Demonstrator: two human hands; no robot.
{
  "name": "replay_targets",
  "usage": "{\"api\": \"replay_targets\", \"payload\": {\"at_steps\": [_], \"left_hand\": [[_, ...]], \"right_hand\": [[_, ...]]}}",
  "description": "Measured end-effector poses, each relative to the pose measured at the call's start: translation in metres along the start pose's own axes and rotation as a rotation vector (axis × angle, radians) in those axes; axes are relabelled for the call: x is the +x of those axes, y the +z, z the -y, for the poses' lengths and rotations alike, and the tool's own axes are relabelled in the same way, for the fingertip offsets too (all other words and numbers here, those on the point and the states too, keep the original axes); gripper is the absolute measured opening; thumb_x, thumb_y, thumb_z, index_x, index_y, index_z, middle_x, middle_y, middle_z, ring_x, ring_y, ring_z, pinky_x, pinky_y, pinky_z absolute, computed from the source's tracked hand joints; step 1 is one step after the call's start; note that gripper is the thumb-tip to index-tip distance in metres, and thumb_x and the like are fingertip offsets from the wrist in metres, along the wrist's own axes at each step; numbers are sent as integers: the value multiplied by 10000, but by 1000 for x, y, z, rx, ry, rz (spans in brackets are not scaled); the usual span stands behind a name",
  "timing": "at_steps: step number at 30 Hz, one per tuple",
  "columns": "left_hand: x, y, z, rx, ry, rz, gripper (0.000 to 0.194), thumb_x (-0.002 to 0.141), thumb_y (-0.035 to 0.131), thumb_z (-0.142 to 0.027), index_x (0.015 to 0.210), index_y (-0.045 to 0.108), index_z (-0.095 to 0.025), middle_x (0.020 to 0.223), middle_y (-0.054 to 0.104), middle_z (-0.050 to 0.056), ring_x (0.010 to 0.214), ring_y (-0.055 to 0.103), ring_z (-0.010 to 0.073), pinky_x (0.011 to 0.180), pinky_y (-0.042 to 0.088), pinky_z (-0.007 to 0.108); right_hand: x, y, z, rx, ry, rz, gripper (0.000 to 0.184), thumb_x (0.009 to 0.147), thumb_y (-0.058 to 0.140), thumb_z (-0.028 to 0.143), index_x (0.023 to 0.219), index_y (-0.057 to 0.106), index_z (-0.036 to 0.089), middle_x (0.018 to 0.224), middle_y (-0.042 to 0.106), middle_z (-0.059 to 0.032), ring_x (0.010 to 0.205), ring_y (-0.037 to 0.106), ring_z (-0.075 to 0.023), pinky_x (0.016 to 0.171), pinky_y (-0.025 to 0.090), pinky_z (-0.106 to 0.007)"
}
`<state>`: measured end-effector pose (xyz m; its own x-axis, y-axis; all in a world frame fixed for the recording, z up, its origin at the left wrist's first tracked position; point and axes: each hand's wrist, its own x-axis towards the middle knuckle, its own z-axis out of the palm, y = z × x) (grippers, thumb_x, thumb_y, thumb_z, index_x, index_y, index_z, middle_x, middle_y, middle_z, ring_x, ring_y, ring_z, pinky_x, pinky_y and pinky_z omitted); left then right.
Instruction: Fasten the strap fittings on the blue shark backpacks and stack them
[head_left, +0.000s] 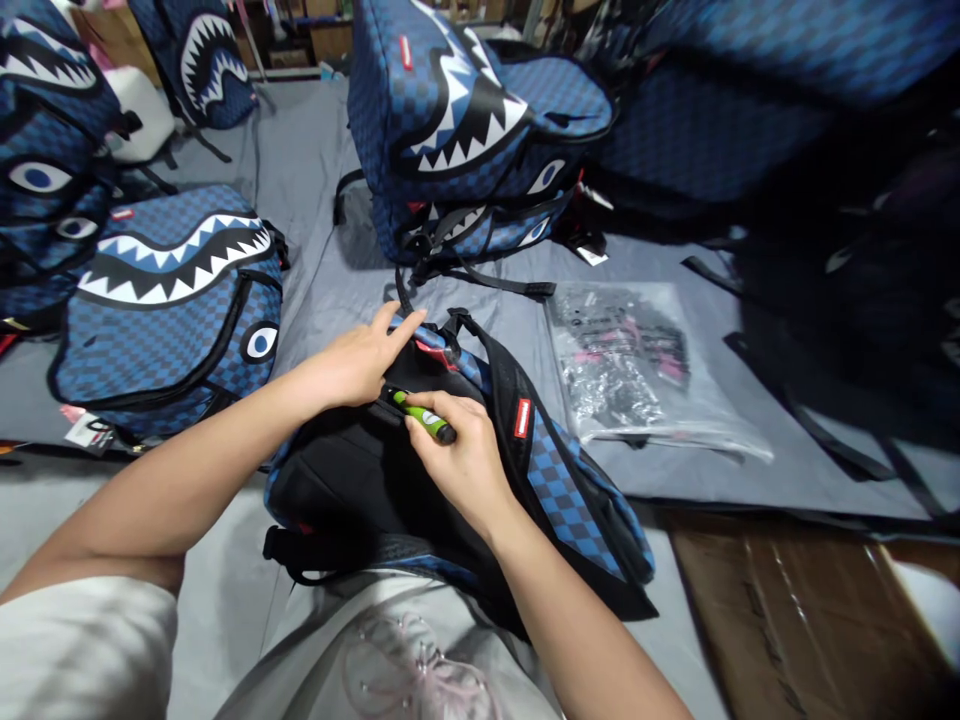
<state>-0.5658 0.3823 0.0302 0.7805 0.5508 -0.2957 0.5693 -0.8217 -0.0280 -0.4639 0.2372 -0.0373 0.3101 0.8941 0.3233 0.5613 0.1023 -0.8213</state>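
A blue-and-black checkered backpack lies in front of me with its black padded back facing up, partly against my lap. My left hand grips it near the top edge, two fingers stretched apart over the edge and the others curled against the black fabric. In my right hand is a green marker pen with a dark end, pointing toward the fabric beside my left fingers. Its tip is hard to make out against the black. A shoulder strap with a red label runs beside my right hand.
More shark-mouth backpacks lie at left and are stacked ahead. A clear plastic bag with dark contents rests on the grey-covered table. Dark backpacks crowd the right, above a brown carton.
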Motion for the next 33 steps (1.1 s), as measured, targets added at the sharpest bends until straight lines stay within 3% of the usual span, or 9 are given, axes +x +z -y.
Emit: {"api": "replay_targets", "payload": {"at_steps": [9, 18, 28, 31, 33], "left_hand": [[3, 1, 1, -7, -1, -1, 995, 818, 629, -80, 1577, 3, -234, 1642, 83, 219, 1366, 478, 363, 1008, 497, 394], [5, 7, 6, -54, 32, -38, 989, 792, 594, -29, 1580, 24, -209, 1635, 77, 252, 1387, 456, 368, 1057, 472, 410], [9, 11, 11, -125, 59, -58, 1019, 763, 633, -60, 1579, 41, -213, 1632, 77, 246, 1437, 378, 385, 1124, 416, 444], [6, 10, 11, -134, 67, -72, 1006, 765, 617, -71, 1582, 47, -220, 1635, 92, 227, 1448, 362, 380, 1133, 414, 451], [6, 13, 13, -124, 60, -89, 995, 771, 608, -88, 1585, 52, -219, 1633, 104, 221, 1428, 394, 387, 1134, 417, 465]], "right_hand": [[-1, -7, 2, -121, 25, 1, 155, 841, 654, 152, 966, 699, 232, 954, 777, -14, 864, 698, -203, 950, 422, -410], [2, 0, -2, 26, 15, 28, 184, 831, 671, 136, 975, 704, 245, 962, 776, 10, 896, 698, -186, 949, 437, -366], [4, -3, -3, -13, 43, 25, 169, 820, 678, 146, 957, 715, 238, 932, 778, -4, 858, 704, -195, 951, 449, -380], [3, -13, 2, 99, 75, 38, 146, 822, 685, 159, 941, 721, 235, 932, 779, 3, 864, 709, -183, 924, 480, -346], [-1, -31, 3, 187, 78, -17, 121, 851, 677, 210, 963, 714, 239, 975, 777, -1, 911, 714, -179, 924, 496, -333]]}}
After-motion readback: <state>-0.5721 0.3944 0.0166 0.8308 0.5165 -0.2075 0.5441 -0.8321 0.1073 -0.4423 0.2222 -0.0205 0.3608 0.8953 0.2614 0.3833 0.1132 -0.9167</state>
